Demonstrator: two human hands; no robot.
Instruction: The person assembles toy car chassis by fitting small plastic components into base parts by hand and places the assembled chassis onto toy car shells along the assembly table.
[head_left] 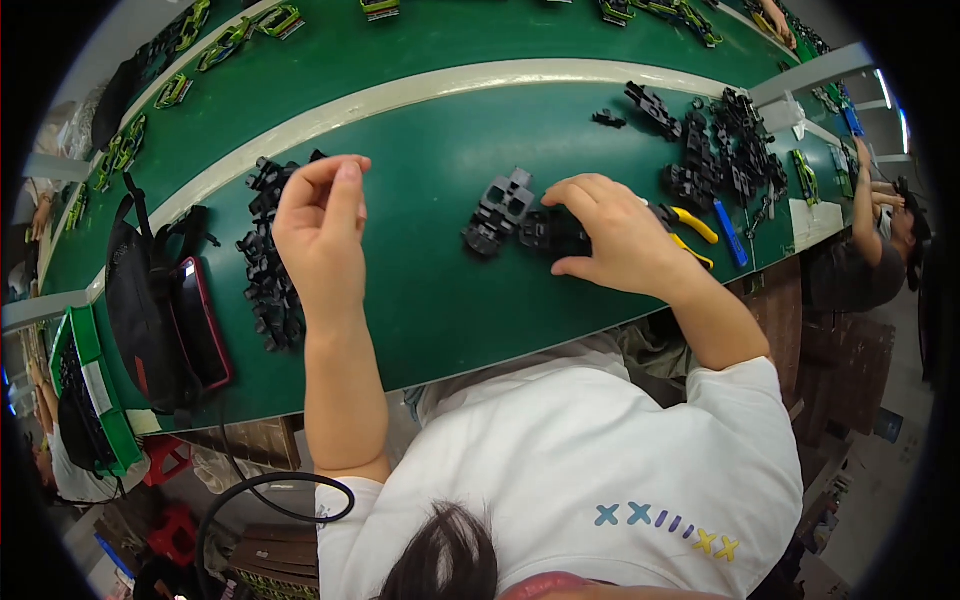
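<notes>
My left hand (325,220) is raised above the bench, its fingers curled in and thumb against the index finger. Whatever lies in that pinch, if anything, is too small or hidden to make out. Over the bench's middle, my right hand (625,235) has thumb and fingers spread on either side of a black plastic part (540,232), partly hidden beneath the hand; no firm grip shows. Just left of it, another black plastic part (500,210) with square openings lies on the green bench (420,290). A row of similar black parts (268,270) lies beyond my left forearm.
At the right are piled black parts (735,150), yellow-handled pliers (695,225) and a blue tool (731,235). A black bag (150,300) and a red-edged phone (203,320) sit at the left. Green-black assemblies (280,20) line the far strip. A co-worker (870,240) sits at the right.
</notes>
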